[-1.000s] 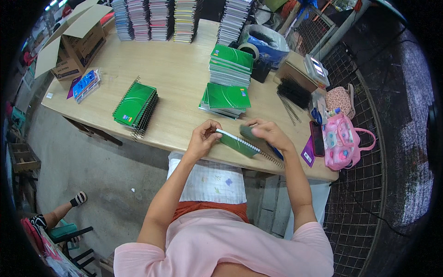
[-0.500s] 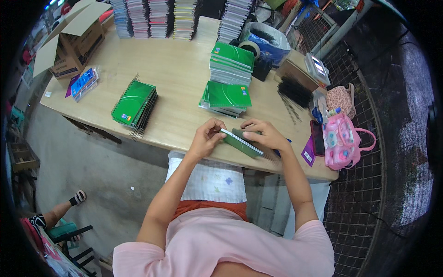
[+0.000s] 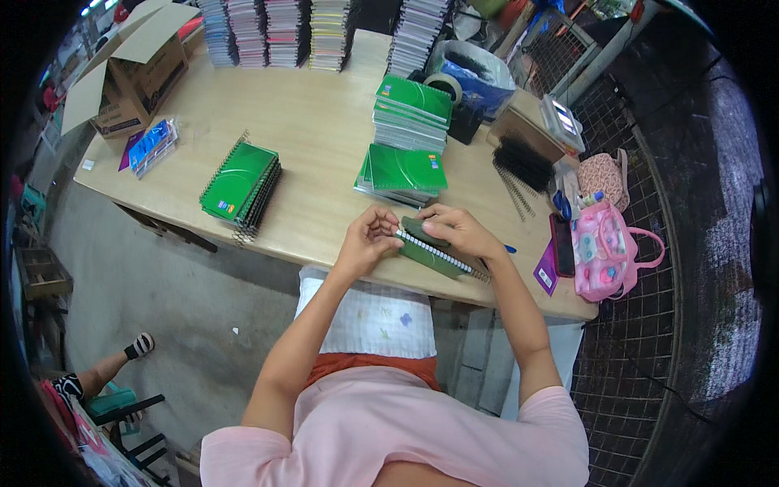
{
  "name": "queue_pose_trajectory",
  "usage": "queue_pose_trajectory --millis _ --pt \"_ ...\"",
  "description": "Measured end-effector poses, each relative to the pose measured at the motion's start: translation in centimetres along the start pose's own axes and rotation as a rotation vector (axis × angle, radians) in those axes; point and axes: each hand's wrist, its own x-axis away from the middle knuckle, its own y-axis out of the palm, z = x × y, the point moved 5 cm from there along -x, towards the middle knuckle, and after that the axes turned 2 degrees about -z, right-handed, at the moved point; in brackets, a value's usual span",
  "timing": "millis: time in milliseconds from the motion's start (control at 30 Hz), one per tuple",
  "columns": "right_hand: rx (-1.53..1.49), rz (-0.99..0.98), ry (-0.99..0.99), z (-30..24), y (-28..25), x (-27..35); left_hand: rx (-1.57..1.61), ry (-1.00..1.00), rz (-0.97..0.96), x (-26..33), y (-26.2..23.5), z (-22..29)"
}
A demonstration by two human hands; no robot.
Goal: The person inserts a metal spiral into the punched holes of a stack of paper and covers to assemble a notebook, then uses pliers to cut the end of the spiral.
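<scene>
Head | right hand (image 3: 464, 233) | hides part of notebook (image 3: 428, 259) (coil end (image 3: 484, 277) unclear)

and there it went: the right hand (image 3: 461, 232) slid up the green notebook (image 3: 430, 259), closing in on the left hand (image 3: 371, 240)! the wire coil (image 3: 479, 276), trailing long a second earlier, showed a shorter tail past the lower end, and a blue tip (image 3: 510, 249) popped out beside the right wrist.

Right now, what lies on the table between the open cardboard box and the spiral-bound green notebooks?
In the head view, a blue packet in clear plastic lies there, with a purple piece at its left.
</scene>
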Motion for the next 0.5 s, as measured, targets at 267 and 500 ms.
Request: queue_pose_trajectory --millis 267,500 --pt "0.157 0.451 -0.123 0.3 -3.8 4.2 0.087 0.088 0.061 1.2 -1.1 0.4" --pt "1.071 0.763 -0.02 4.6 -5.5 9.6 0.159 0.073 0.182 2.4 0.4 3.6"
